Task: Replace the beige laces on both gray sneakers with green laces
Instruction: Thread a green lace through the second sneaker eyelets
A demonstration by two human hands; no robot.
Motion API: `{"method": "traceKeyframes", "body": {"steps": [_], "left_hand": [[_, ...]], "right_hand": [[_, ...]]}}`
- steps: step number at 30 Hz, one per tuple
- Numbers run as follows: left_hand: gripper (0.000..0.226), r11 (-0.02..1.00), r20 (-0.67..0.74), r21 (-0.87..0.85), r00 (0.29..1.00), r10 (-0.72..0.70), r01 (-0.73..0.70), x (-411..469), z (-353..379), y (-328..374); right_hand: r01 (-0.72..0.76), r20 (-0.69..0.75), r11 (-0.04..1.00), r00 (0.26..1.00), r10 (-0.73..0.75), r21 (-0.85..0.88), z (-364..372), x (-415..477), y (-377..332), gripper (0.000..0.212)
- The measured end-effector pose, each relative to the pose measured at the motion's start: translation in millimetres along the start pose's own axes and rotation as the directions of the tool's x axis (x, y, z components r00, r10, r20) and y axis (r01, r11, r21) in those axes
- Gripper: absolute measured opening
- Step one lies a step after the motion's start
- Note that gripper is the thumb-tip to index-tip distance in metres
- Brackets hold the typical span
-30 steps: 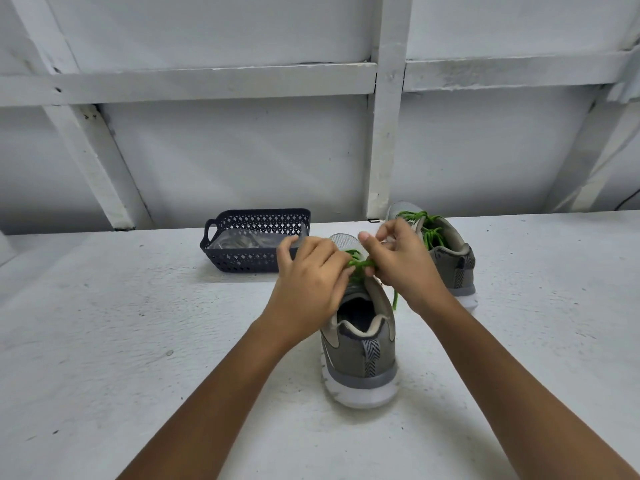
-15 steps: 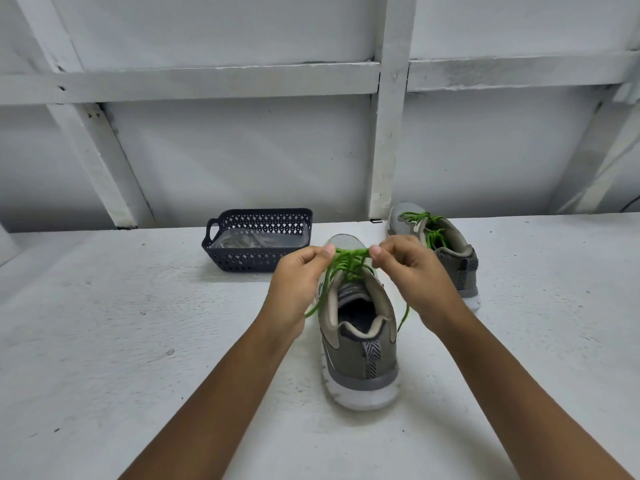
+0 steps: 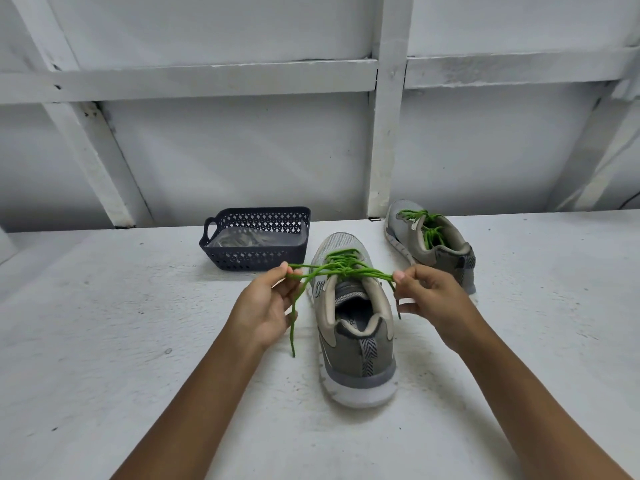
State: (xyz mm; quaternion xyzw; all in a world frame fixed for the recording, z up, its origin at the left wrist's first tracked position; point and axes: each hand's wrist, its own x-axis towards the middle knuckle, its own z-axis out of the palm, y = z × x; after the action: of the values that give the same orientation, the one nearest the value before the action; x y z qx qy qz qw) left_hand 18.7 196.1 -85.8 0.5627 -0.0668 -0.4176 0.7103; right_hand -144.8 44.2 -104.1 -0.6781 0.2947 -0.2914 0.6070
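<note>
A gray sneaker (image 3: 356, 344) stands in the middle of the white table, heel toward me, threaded with a green lace (image 3: 341, 265). A knot sits over its tongue. My left hand (image 3: 268, 303) pinches a loop of the lace to the shoe's left, with a loose end hanging below it. My right hand (image 3: 433, 299) pinches the other loop to the shoe's right. The lace is stretched taut between both hands. A second gray sneaker (image 3: 436, 244) with a green lace stands at the back right.
A dark perforated basket (image 3: 256, 252) sits behind and left of the near shoe, with pale laces lying in it. The white table (image 3: 104, 341) ends at a white panelled wall (image 3: 242, 150) with beams.
My hands have moved apart to either side of the shoe, drawing the green loops outward and the knot tight. The view has dipped slightly.
</note>
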Motion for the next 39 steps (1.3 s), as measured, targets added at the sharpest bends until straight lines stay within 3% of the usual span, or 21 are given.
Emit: {"method": "traceKeyframes", "body": {"steps": [3,7,15,19,23,25,27,29,30,32,35,37,39], "left_hand": [[0.031,0.961,-0.011,0.246,0.991,0.134,-0.127,0,-1,-1],[0.030,0.776,0.001,0.555,0.934,0.357,-0.298,0,-6,-2],[0.030,0.690,-0.022,0.663,0.914,0.404,-0.290,5,-14,-3],[0.028,0.637,-0.037,0.719,0.899,0.437,-0.280,3,-14,-3],[0.021,0.577,0.013,0.769,0.910,0.415,-0.274,-5,-12,5],[0.025,0.498,-0.003,0.825,0.880,0.474,-0.266,-6,-11,7],[0.037,0.380,0.018,0.866,0.781,0.624,-0.324,-7,-8,7],[0.037,0.160,0.184,0.885,0.645,0.742,-0.437,-10,-3,5],[0.038,0.053,0.274,0.891,0.627,0.730,-0.450,-11,-1,5],[0.037,-0.134,0.365,0.923,0.712,0.600,-0.360,-14,4,7],[0.038,-0.339,0.394,0.900,0.843,0.368,-0.273,-14,8,9],[0.034,-0.277,0.400,0.903,0.875,0.273,-0.327,-13,9,11],[0.027,-0.051,0.394,0.917,0.879,0.269,-0.395,-12,6,11]], "right_hand": [[0.017,0.000,0.998,1.000,-0.017,-0.061,-3,-1,-1,0.028],[0.094,0.030,0.948,0.996,-0.089,-0.304,-7,-1,-4,0.027],[0.245,0.121,0.742,0.968,-0.218,-0.624,-14,2,-8,0.023],[0.243,0.135,0.707,0.969,-0.205,-0.665,-13,2,-9,0.021],[0.206,0.049,0.719,0.971,-0.233,-0.664,-13,1,-11,0.017],[0.216,0.001,0.728,0.959,-0.284,-0.651,-14,0,-12,0.015],[0.264,-0.041,0.731,0.928,-0.370,-0.629,-12,-2,-14,0.024],[0.379,-0.037,0.677,0.857,-0.514,-0.631,-8,-5,-20,0.031],[0.430,-0.005,0.635,0.826,-0.564,-0.642,-5,-6,-23,0.032],[0.462,0.104,0.572,0.830,-0.548,-0.678,0,-5,-27,0.033],[0.408,0.255,0.478,0.900,-0.353,-0.778,4,-1,-30,0.033],[0.384,0.282,0.448,0.918,-0.278,-0.808,6,-2,-35,0.028],[0.367,0.286,0.432,0.927,-0.244,-0.824,8,-4,-42,0.024]]}}
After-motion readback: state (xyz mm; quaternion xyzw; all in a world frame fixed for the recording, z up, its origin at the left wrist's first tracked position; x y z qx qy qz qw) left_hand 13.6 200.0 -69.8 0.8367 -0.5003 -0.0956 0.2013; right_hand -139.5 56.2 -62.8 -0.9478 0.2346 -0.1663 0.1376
